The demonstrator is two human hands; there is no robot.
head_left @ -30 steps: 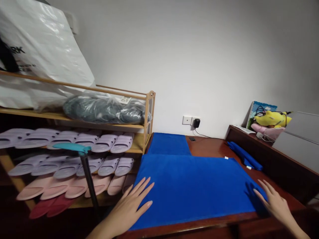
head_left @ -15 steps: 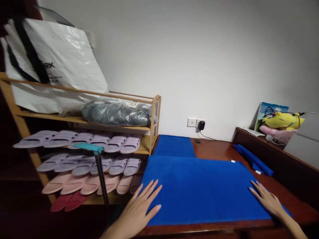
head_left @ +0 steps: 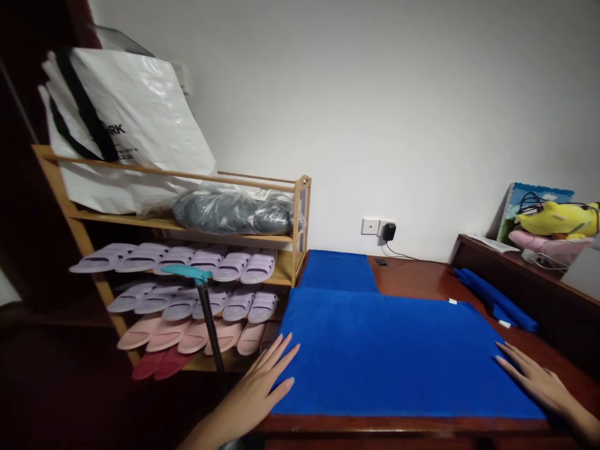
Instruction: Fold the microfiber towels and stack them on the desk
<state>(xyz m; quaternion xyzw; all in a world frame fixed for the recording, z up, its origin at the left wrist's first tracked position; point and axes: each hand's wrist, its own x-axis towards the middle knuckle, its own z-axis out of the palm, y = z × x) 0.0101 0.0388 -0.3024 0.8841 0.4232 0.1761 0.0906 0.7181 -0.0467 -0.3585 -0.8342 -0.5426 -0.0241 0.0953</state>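
A blue cloth (head_left: 398, 356) lies spread flat on a reddish-brown wooden desk (head_left: 407, 279), with a small white tag at its far edge. My left hand (head_left: 262, 381) rests at the cloth's left edge, fingers stretched out and holding nothing. At the right edge lies my right hand (head_left: 537, 378), palm down, its fingers extended over the cloth's border. Behind the large cloth is another blue cloth (head_left: 340, 270), partly covered by it. A bunched blue cloth (head_left: 499, 301) with a white tag sits to the right, apart from my right hand.
On the left stands a wooden rack (head_left: 293, 265) with rows of slippers (head_left: 229, 265), a plastic-wrapped bundle (head_left: 234, 211) and a white bag (head_left: 135, 112). A teal-topped pole (head_left: 210, 319) stands before it. A black adapter (head_left: 389, 232) is plugged in; a yellow plush toy (head_left: 557, 220) sits on the right ledge.
The view has swung left, so most things appear shifted rightward. My left hand sits slightly further out at the cloth's left edge. Both hands stay flat and spread.
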